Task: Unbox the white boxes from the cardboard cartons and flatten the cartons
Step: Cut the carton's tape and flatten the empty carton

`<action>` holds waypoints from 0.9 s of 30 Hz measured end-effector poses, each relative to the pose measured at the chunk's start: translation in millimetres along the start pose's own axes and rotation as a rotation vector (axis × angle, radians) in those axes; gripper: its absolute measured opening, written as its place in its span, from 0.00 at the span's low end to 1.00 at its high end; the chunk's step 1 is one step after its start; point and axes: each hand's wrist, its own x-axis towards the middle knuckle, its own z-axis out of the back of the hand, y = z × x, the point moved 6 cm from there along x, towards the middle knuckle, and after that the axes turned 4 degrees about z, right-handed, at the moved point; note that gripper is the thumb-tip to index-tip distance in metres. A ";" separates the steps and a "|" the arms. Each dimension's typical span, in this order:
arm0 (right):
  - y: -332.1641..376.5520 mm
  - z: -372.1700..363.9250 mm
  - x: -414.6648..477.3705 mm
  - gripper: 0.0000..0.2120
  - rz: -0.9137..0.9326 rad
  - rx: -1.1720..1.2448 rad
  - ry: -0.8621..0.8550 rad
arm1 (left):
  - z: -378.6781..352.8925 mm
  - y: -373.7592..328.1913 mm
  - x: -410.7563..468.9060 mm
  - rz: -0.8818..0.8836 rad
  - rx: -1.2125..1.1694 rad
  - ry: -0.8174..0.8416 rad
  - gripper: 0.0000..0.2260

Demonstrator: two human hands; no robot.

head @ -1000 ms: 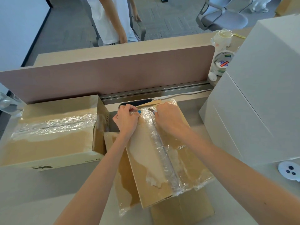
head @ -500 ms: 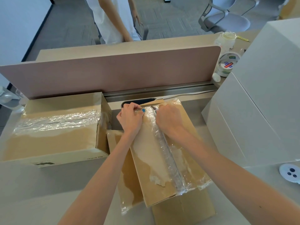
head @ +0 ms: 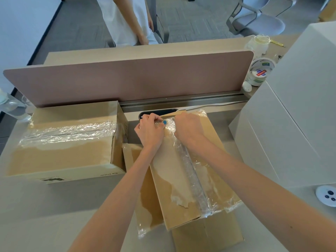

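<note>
Head cam view, so here's where the job stands as far as I can tell. Nowhere near done. The middle carton (head: 190, 179) lies on the desk (head: 54, 206) right in front of the person, closed, with a strip of clear tape (head: 193, 177) running down its seam from far end to near end.

Both hands are up at the far end of it. The left hand (head: 150, 132) has its fingers curled in and looks like it's pinching the tape end. There's a tiny blue bit at the thumb tip, and I can't tell if it's a nail or a tool. The right hand (head: 188, 127) is curled over the far edge of that carton, knuckles toward the camera, so what the fingertips are doing is hidden.

My guess is they're just starting the peel.

The left carton (head: 63, 151) sits just beside it, also shut, with wrinkly tape across the top, so that one is untouched. Neither is open, so whatever's inside is hidden. Presumably it's white boxes.

Some brown flat cardboard (head: 207, 233) pokes out from under the middle carton on the near side. It could be one already flattened, but I can't say for sure. On the right there's a stack of big white boxes (head: 300, 115), maybe ones already pulled out.

Left to do: strip the tape, open both, lift out the contents, flatten.

Behind the divider panel (head: 127, 79) another person (head: 123, 20) is standing on the far side.
</note>
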 end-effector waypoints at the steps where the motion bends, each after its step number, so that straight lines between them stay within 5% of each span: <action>1: 1.6 0.1 -0.9 0.07 0.016 -0.009 0.015 | -0.1 -0.2 -0.6 -0.007 -0.001 -0.001 0.04; 27: -12.5 -14.2 -97.6 0.09 0.009 0.047 0.147 | -0.5 -8.3 -3.5 -0.141 0.098 -0.069 0.05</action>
